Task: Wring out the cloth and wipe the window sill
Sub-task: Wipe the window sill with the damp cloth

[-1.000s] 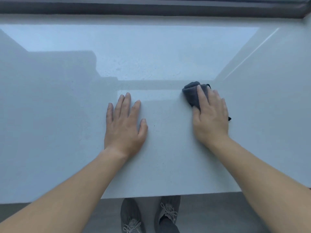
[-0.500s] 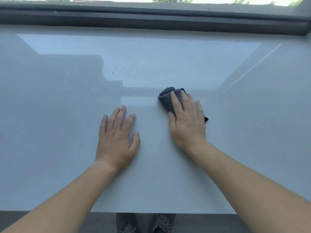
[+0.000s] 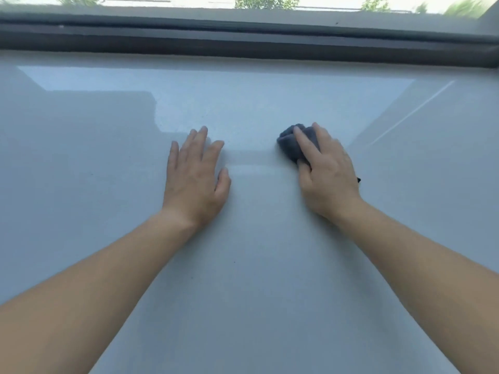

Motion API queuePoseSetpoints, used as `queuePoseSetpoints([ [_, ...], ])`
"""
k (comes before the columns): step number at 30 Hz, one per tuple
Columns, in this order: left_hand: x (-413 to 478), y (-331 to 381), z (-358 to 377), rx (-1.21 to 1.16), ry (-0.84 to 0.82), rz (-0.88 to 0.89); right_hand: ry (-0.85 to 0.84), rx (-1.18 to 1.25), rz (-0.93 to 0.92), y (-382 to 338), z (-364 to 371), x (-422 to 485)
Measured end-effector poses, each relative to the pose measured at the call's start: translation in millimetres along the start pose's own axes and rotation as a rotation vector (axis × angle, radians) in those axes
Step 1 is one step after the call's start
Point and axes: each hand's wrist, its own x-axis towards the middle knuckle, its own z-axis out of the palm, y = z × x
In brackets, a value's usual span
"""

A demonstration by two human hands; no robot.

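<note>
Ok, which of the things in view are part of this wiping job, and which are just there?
In the job: dark grey cloth, pressed down by the right hand; pale window sill; left hand resting flat on the sill.
Just there: dark window frame at the back; trees outside the glass.

Cloth (image 3: 290,143): mostly under the right hand (image 3: 328,179); I see only a dark bunch past the fingertips and one tip at the hand's outer side.
Left forearm (image 3: 81,306), right forearm (image 3: 432,287): cut by the picture's edges.
Trees (image 3: 266,1): blurred, cut by the top edge.
Specks (image 3: 234,262) on sill (image 3: 256,306): too small for me to identify.
</note>
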Motion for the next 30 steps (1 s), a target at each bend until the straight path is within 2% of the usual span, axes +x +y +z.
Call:
queuePoseSetpoints([
  [1, 14, -2, 0, 0.016, -0.019, -0.007, 0.017, -0.014, 0.106, -1, -1, 12],
  [3, 40, -7, 1, 0.058, -0.06, -0.023, 0.006, -0.033, 0.108, -17, 4, 14],
  [7, 55, -11, 2, 0.102, -0.07, -0.05, -0.164, -0.005, -0.267, -35, 12, -26],
  [9, 54, -11, 1, 0.1, -0.08, -0.048, -0.188, -0.009, -0.327, -17, 7, -3],
  [10, 53, -10, 1, 0.105, -0.09, -0.048, -0.157, -0.008, -0.27, -7, 7, 16],
  [14, 54, -9, 0, 0.121, -0.12, -0.054, 0.06, 0.014, 0.184, 5, 2, 90],
  [15, 54, -10, 0, 0.127, -0.124, -0.054, 0.073, 0.0, 0.204, -6, 5, 88],
  [16, 55, -9, 0, 0.131, -0.129, -0.055, 0.048, -0.009, 0.144, -17, 11, 79],
  [19, 55, -9, 0, 0.143, -0.13, -0.062, -0.116, -0.065, -0.2, -33, 18, 47],
  [21, 54, -10, -1, 0.155, -0.129, -0.056, -0.123, -0.096, -0.241, -19, 12, 69],
  [25, 54, -11, -3, 0.149, -0.133, -0.057, 0.05, -0.083, 0.214, -4, 4, 147],
  [27, 54, -11, -4, 0.144, -0.129, -0.052, 0.066, -0.055, 0.316, -25, 13, 159],
  [28, 54, -11, -4, 0.147, -0.124, -0.05, 0.061, -0.045, 0.252, -40, 19, 155],
  [30, 54, -12, -4, 0.154, -0.112, -0.045, 0.01, -0.046, -0.016, -60, 29, 136],
])
